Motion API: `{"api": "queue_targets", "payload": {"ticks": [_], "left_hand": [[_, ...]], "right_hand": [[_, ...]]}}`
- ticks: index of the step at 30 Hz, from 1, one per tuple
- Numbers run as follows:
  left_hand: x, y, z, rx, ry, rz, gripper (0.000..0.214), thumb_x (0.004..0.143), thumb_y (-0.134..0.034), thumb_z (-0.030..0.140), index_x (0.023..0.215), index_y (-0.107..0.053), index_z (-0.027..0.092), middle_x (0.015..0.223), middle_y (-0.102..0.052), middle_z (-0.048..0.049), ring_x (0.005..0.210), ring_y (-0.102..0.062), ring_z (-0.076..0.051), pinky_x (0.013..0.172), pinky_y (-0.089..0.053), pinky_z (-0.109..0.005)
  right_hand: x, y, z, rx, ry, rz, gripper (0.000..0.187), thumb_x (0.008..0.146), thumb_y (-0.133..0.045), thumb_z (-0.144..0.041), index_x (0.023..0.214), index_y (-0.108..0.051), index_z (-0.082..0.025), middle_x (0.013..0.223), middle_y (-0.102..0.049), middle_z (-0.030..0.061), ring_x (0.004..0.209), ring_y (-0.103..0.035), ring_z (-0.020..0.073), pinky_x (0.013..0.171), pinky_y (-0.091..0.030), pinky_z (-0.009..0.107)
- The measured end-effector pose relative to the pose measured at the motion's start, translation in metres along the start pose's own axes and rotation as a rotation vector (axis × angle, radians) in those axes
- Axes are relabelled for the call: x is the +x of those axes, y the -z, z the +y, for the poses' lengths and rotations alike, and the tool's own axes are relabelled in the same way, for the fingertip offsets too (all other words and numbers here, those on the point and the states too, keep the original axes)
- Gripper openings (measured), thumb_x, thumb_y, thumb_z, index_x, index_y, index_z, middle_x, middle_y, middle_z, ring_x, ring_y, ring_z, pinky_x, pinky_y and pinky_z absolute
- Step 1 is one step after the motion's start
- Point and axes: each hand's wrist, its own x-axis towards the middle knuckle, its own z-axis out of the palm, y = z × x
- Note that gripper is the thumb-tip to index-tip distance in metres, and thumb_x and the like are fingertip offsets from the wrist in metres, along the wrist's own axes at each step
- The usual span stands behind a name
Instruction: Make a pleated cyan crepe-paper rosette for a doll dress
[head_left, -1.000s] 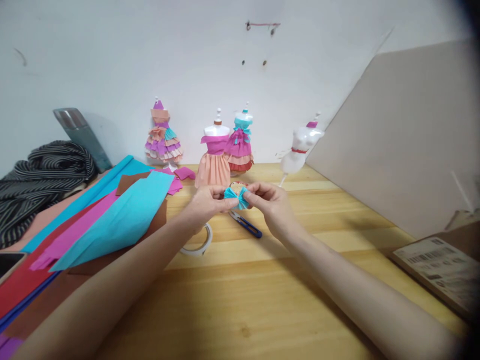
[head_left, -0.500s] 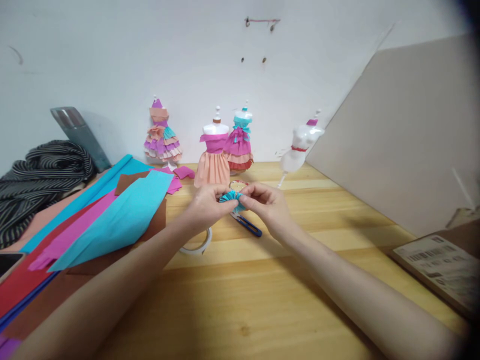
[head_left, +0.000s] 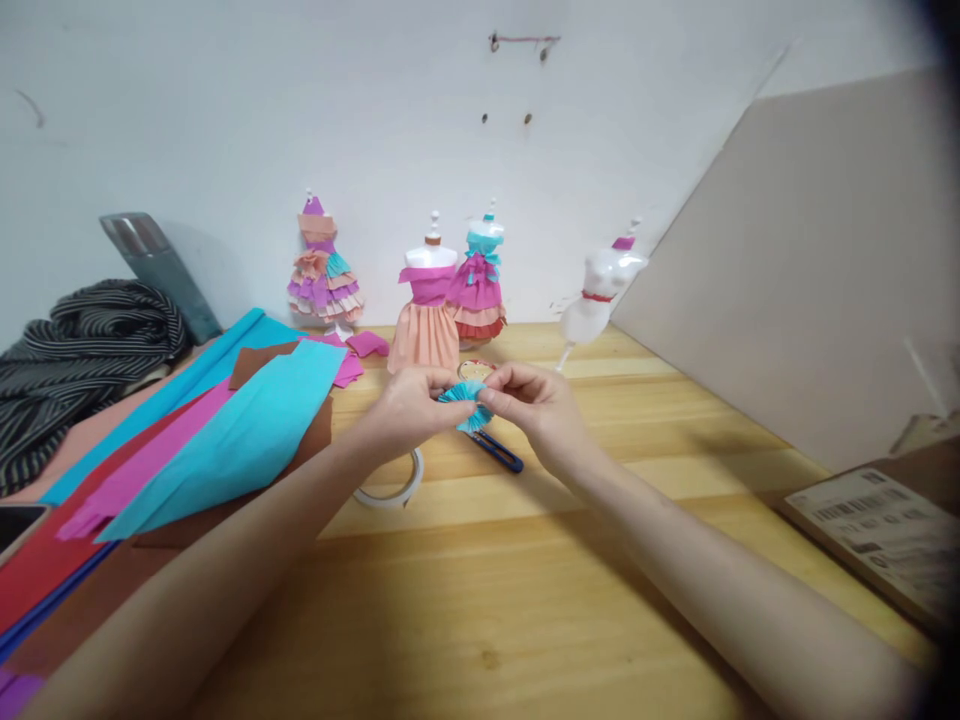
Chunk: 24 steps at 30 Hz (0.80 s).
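Between my hands is a pleated piece of turquoise crepe paper (head_left: 463, 412), gathered into a fan-like round. My left hand (head_left: 411, 408) pinches its left side, thumb in front and fingers behind. Its right edge is caught between the thumb and fingers of my right hand (head_left: 531, 405). Just below the paper, thread snips with a dark blue handle (head_left: 499, 453) lie on the table, their tip partly covered. A roll of white tape (head_left: 394, 490) rests beside my left forearm, which hides part of it. Behind my fingers sits a small round item (head_left: 477, 370), partly hidden.
Small mannequins in paper dresses (head_left: 429, 315) stand along the wall, and a bare white one (head_left: 600, 290) leans at right. Coloured crepe paper sheets (head_left: 247, 440), a striped cloth (head_left: 97, 350) and a flask (head_left: 161, 275) occupy the left. A cardboard box (head_left: 870, 540) is at right.
The pleated turquoise paper has turned and opened out a little between my fingers, its pleats now spreading lower. Both hands stay in nearly the same place.
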Motion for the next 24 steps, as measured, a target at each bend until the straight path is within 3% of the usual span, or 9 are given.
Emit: {"api": "queue_targets", "payload": {"ticks": [7,16,24], "left_hand": [[0.001,0.003,0.003,-0.118,0.107,0.027,0.01,0.061,-0.073,0.018,0.066,-0.068,0.012,0.059,-0.064,0.0001,0.054,-0.054,-0.009,0.053,-0.039,-0.02],[0.003,0.0,-0.005,-0.334,0.049,-0.011,0.026,0.057,-0.083,0.024,0.076,-0.07,0.012,0.075,-0.073,-0.0034,0.07,-0.066,-0.014,0.072,-0.052,-0.027],[0.004,-0.003,-0.008,-0.342,0.039,0.04,0.026,0.059,-0.081,0.026,0.078,-0.071,0.012,0.075,-0.073,-0.0034,0.068,-0.065,-0.013,0.071,-0.052,-0.027]], "right_hand": [[0.002,0.002,0.005,0.118,-0.071,0.03,0.024,0.059,-0.08,-0.035,0.059,-0.062,-0.019,0.058,-0.059,-0.0026,0.053,-0.051,0.0103,0.058,-0.047,0.028],[0.001,0.001,0.005,0.142,-0.059,0.083,0.021,0.061,-0.078,-0.034,0.06,-0.063,-0.019,0.062,-0.058,-0.0021,0.055,-0.049,0.0099,0.057,-0.044,0.026],[0.001,0.002,0.009,0.159,-0.061,0.044,0.019,0.063,-0.076,-0.03,0.059,-0.061,-0.018,0.06,-0.056,-0.0029,0.054,-0.047,0.0091,0.056,-0.041,0.025]]}}
